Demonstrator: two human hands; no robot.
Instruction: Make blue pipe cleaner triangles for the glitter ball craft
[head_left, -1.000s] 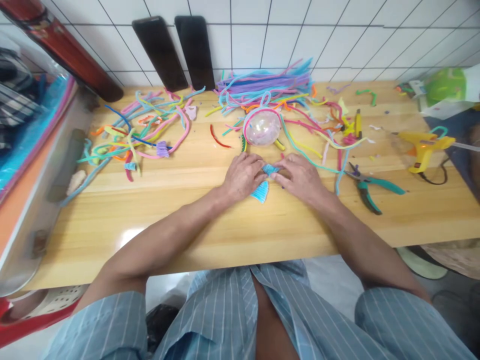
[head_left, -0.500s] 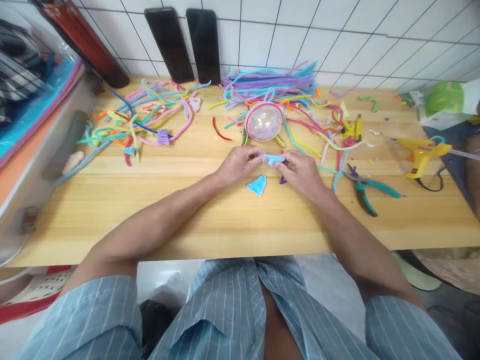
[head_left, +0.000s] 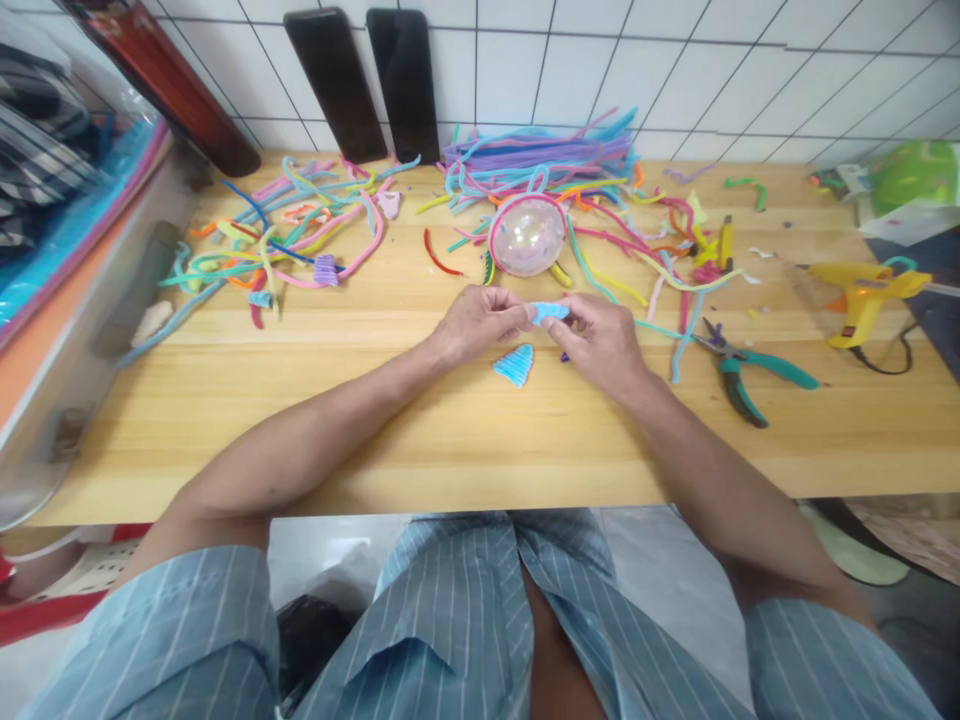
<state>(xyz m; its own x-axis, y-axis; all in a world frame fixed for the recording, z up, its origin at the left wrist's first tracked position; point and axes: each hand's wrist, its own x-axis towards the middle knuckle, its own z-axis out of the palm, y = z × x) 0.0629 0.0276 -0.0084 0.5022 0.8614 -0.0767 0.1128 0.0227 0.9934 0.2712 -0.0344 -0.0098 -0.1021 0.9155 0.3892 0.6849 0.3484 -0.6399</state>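
Note:
Between my two hands is a small light-blue piece of folded pipe cleaner. My left hand pinches its left end between thumb and fingers. The fingers of my right hand are closed on its right end. Just below them, a blue fan-shaped piece of ridged pipe cleaner lies flat on the wooden table. A scrap of purple shows partly under my right hand. Beyond my hands sits a clear dome with a pink rim.
Loose coloured pipe cleaners lie at the left, and a purple and blue bundle rests against the tiled wall. Pliers and a yellow glue gun are at the right. Two dark phones lean on the wall.
The blue piece in my hands has tilted and shows a wider face, with my left fingers shifted slightly along it. The view has turned a little; the fan-shaped piece stays put.

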